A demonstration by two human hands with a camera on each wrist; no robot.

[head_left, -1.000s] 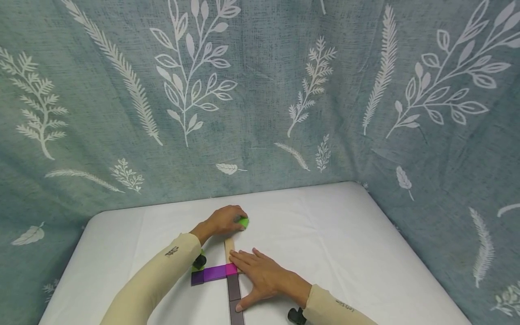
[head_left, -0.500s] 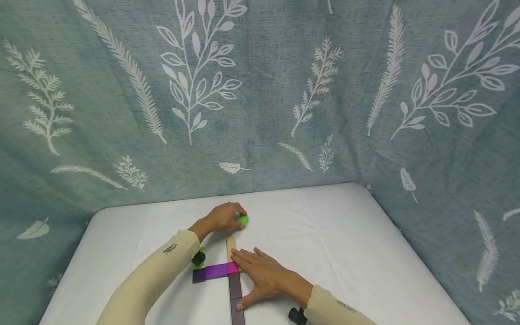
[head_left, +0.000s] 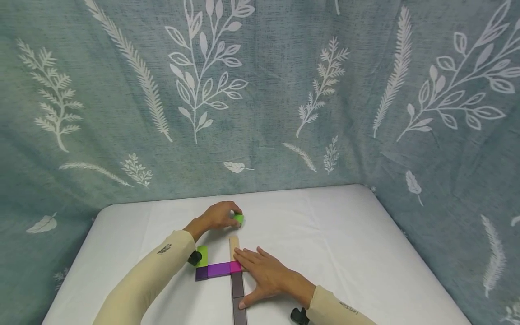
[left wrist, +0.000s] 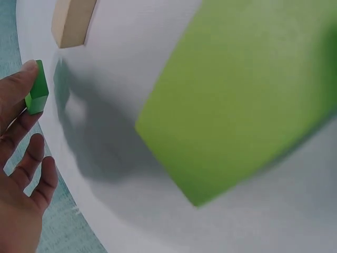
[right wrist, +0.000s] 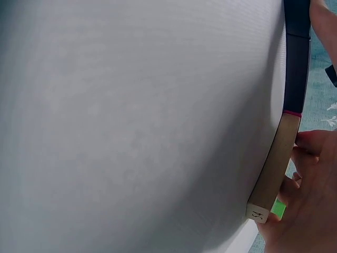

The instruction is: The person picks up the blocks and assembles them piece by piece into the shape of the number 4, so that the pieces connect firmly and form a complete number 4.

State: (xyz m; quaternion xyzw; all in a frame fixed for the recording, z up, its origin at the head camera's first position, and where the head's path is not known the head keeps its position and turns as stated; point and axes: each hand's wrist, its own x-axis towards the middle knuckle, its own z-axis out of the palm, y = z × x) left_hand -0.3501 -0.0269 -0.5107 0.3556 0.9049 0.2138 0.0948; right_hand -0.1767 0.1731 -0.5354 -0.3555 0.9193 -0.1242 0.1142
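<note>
My left hand (head_left: pixel 219 215) pinches a small green block (head_left: pixel 239 219) between thumb and fingers, beyond the far end of a block layout. The left wrist view shows that green block (left wrist: pixel 37 95) above its shadow on the table. My right hand (head_left: pixel 270 276) lies with fingers spread, fingertips at a plain wooden block (head_left: pixel 234 246) and thumb on a dark grey block (head_left: pixel 238 304). A magenta block (head_left: pixel 235 266) joins these to a purple block (head_left: pixel 219 270), a dark purple block (head_left: pixel 201 273) and a lime green block (head_left: pixel 202 255). The right wrist view shows writing on the wooden block's (right wrist: pixel 274 166) end.
A white-covered table (head_left: pixel 345 253) carries the layout. Behind and beside it hangs a blue-green cloth (head_left: pixel 268 99) with white leaf prints. A black device (head_left: pixel 195 257) on the left wrist overlaps the lime green block's edge in the head view.
My left hand has shifted left with the green block, and more of the lime green block shows beside the wrist. My right hand stays in place on the layout; the head view has turned slightly.
</note>
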